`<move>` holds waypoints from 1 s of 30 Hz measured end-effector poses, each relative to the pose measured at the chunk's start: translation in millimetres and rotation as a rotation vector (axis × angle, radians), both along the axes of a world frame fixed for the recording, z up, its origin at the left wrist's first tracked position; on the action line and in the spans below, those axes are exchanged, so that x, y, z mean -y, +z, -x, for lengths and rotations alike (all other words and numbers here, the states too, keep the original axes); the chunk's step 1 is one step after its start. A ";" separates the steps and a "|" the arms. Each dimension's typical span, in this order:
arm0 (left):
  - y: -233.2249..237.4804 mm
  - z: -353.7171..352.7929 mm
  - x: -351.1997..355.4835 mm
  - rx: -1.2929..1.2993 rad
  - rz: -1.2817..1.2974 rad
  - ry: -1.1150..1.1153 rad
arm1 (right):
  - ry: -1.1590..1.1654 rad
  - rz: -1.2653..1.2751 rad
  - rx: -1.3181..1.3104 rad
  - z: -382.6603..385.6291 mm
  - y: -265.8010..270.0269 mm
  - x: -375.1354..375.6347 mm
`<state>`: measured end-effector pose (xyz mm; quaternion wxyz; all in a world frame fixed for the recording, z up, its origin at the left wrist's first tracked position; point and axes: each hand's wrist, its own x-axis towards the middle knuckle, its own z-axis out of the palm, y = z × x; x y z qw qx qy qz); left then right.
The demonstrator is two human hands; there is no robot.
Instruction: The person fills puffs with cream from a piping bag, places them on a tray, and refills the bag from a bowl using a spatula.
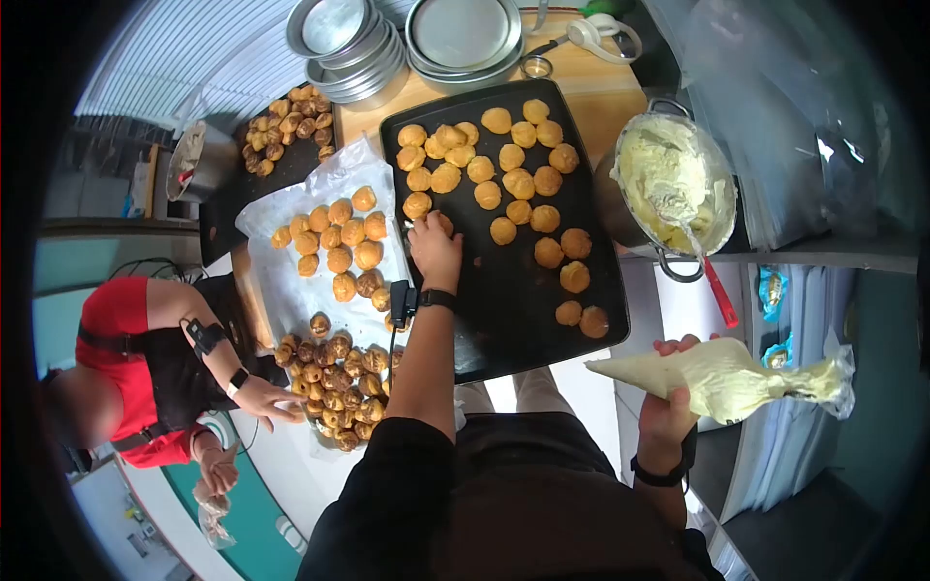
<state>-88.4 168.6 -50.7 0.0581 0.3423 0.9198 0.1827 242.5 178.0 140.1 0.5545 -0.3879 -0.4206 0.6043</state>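
More than two dozen choux puffs (pixel 518 182) sit on one black baking tray (pixel 494 310), with two stacks of round metal pans (pixel 465 34) beyond its far edge. Off its right edge, one pot (pixel 610 208) holds cream (pixel 664 160) and a red-handled spatula (pixel 719 292). A left hand (pixel 434 254) bends its fingers over one puff at the left edge, grip unclear; the right hand (pixel 665 418) wraps one filled piping bag (pixel 722 381) near the tray's near right corner.
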 end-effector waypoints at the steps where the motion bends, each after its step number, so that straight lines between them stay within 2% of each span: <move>1: -5.2 2.4 -0.8 0.000 0.002 0.046 | -0.043 -0.004 0.050 -5.0 -1.1 1.4; 3: -25.7 7.1 4.5 -0.099 -0.057 0.068 | -0.079 0.009 0.060 -10.4 0.5 -0.9; 5: -13.0 -1.9 7.2 0.056 -0.086 0.119 | 0.168 -0.024 0.014 -16.9 1.4 -8.4; 6: -12.1 -4.4 11.4 0.441 -0.335 0.130 | 0.160 -0.030 0.019 -15.8 3.3 -12.1; 7: -24.5 -8.8 17.0 0.933 -0.681 0.002 | 0.282 -0.066 -0.130 -10.5 6.7 -14.9; 8: 41.1 -30.1 19.1 1.224 -0.502 0.046 | 0.404 -0.099 -0.277 -5.5 10.8 -17.2; 9: 81.0 -51.3 27.2 1.474 -0.597 0.020 | 0.528 -0.047 -0.406 -0.3 17.7 -19.4; 10: 116.8 -70.5 37.7 1.629 -0.666 -0.009 | 0.653 0.009 -0.538 6.4 22.9 -23.7; 11: 143.5 -85.1 48.8 1.706 -0.750 -0.105 | 0.868 -0.042 -0.622 15.3 22.6 -33.4; 13: 187.0 -100.1 67.6 1.734 -0.783 -0.178 | 1.293 -0.232 -0.615 40.8 39.5 -59.8; 15: 208.0 -104.2 82.9 1.626 -0.801 -0.260 | 1.355 -0.196 -0.589 54.0 47.2 -52.8; 16: 211.8 -102.6 91.7 1.656 -0.878 -0.285 | 1.404 -0.156 -0.549 59.1 50.2 -48.0; 19: 225.2 -100.1 116.7 1.533 -0.921 -0.232 | 1.397 -0.018 -0.458 64.6 60.0 -29.7; 20: 227.5 -99.7 125.6 1.516 -0.946 -0.205 | 1.656 0.103 -0.364 62.2 56.8 -37.6; 21: 230.6 -99.2 133.5 1.490 -0.971 -0.193 | 1.689 0.095 -0.367 66.4 54.6 -29.9; 24: 242.4 -104.0 155.0 1.349 -0.941 -0.129 | 1.255 -0.149 -0.019 65.0 52.4 4.3; 30: 267.9 -110.6 189.3 1.272 -0.959 -0.053 | 1.525 -0.124 0.029 92.4 74.8 21.7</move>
